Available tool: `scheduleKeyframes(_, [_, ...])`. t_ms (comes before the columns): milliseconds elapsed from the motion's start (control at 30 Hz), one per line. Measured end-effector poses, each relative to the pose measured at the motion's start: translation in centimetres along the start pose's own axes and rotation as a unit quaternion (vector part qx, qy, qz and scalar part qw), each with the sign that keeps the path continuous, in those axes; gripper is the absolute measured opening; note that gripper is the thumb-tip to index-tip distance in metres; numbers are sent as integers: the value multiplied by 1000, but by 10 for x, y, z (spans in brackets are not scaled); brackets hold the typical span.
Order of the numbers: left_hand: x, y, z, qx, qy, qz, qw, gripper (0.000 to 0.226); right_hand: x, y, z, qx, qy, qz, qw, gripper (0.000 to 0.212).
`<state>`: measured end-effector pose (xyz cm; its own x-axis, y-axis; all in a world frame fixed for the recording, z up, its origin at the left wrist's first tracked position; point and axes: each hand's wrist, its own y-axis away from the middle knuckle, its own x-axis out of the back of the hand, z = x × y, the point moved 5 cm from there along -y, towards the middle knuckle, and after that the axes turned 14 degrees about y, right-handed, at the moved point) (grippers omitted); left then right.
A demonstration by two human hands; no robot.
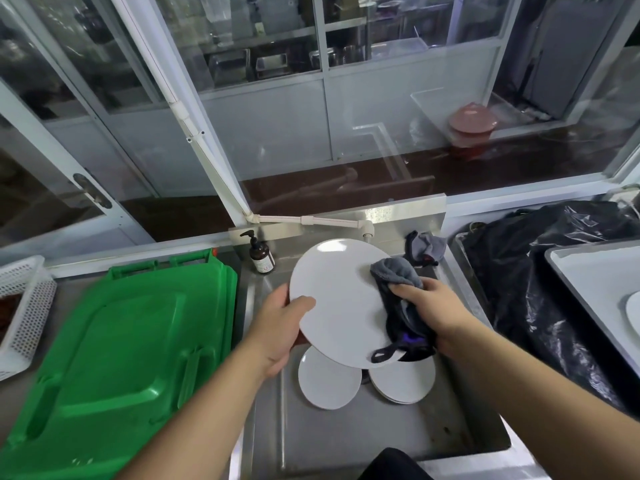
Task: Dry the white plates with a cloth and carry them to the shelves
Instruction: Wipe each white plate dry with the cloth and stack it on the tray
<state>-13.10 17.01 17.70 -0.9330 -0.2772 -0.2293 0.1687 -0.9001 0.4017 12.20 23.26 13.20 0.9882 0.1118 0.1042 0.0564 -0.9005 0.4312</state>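
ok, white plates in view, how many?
At least 4. One held plate over the sink, wiped with the cloth; sink-left plate and a sink-right stack, layers uncountable; tray plate at the right edge, cropped. More may be hidden.

Steel sink — bare floor in the lower centre of the frame, open to approach from below. Two white plates lie on the basin floor at mid-frame, taking its upper part. Soap bottle stands at the back left corner; a grey rag sits at the back right. Green bin lid bounds the left side, black plastic bag and tray the right — glass partition closes the top.
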Motion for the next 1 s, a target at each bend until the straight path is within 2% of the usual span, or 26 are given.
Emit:
scheduleKeyframes(233, [-8, 5, -20, -46, -1, 56, 997, 28, -13, 3, 17, -73, -90, 98, 988, 9])
scheduleKeyframes(433, [-24, 22, -40, -93, -23, 121, 988, 24, -43, 26, 45, -175, -177, 107, 963, 30])
scheduleKeyframes(567, [-33, 32, -47, -108, -21, 134, 985, 31, -62, 39, 60, -211, -218, 72, 950, 25])
scheduleKeyframes(667, [-25, 28, -50, -63, 24, 117, 991, 32, -54, 38, 57, -188, -202, 58, 959, 18])
scheduleKeyframes(800, [1, 14, -31, -30, 76, 115, 990, 26, -27, 26, 41, -109, -105, 32, 988, 16])
scheduleKeyframes(900, [12, 8, -9, -15, 66, 70, 995, 19, -12, 18, 23, -45, -42, -11, 998, 12])
scheduleKeyframes(1000, [10, 6, 3, -15, 28, 22, 999, 25, -3, 14, 9, -19, -13, -28, 999, 7])
